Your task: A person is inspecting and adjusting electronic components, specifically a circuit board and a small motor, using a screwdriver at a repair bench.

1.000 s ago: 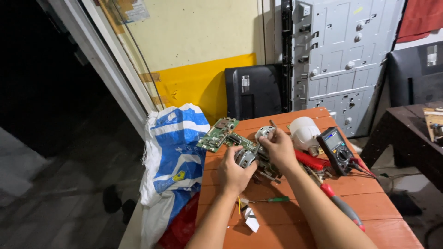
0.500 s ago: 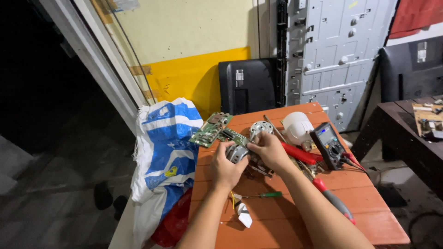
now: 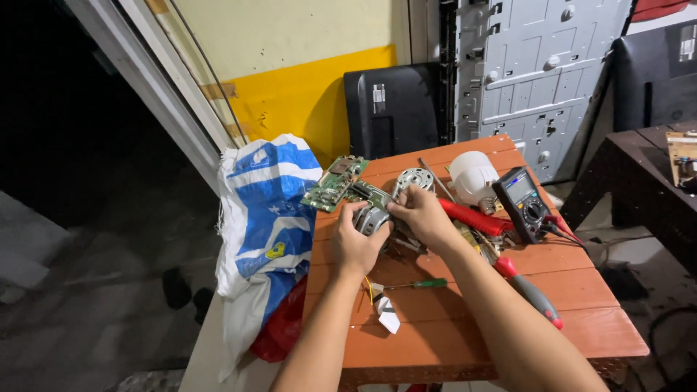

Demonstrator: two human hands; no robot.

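two circuit boards (image 3: 335,181), one multimeter (image 3: 524,201), one screwdriver (image 3: 415,284)

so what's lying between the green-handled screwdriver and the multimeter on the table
In the head view, between the green-handled screwdriver and the multimeter lie the right forearm, a red-handled tool and another red-and-grey handled tool beside it.

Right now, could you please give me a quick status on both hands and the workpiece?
Left hand and right hand both gripping the round metal motor. Motor above the wooden table. Circuit board, multimeter, green screwdriver close by.
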